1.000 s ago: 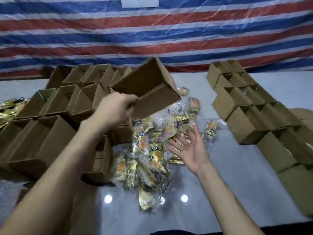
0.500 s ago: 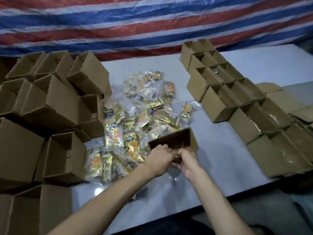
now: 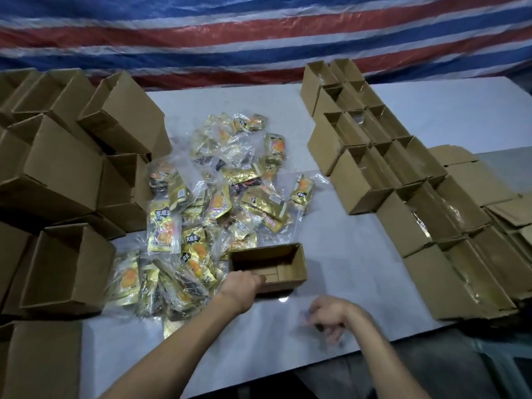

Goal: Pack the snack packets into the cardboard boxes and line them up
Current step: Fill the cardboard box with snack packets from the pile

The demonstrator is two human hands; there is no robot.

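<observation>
An empty open cardboard box (image 3: pixel 290 264) stands upright on the white table (image 3: pixel 331 243), just in front of a heap of gold snack packets (image 3: pixel 213 203). My left hand (image 3: pixel 240 286) grips the box's near left wall, fingers over the rim. Blurred and loosely curled, my right hand (image 3: pixel 328 316) hovers over the table to the right of the box, near the front edge, and holds nothing that I can see.
A pile of empty cardboard boxes (image 3: pixel 66 174) fills the left side. A lined-up row of open boxes (image 3: pixel 403 197) runs diagonally down the right, some showing packets inside. Flat cardboard (image 3: pixel 472 180) lies beyond them. A striped tarp (image 3: pixel 259 33) hangs behind.
The box came down from the air onto the table. My right hand has let go of it and drawn back to the right; my left hand stays on the box.
</observation>
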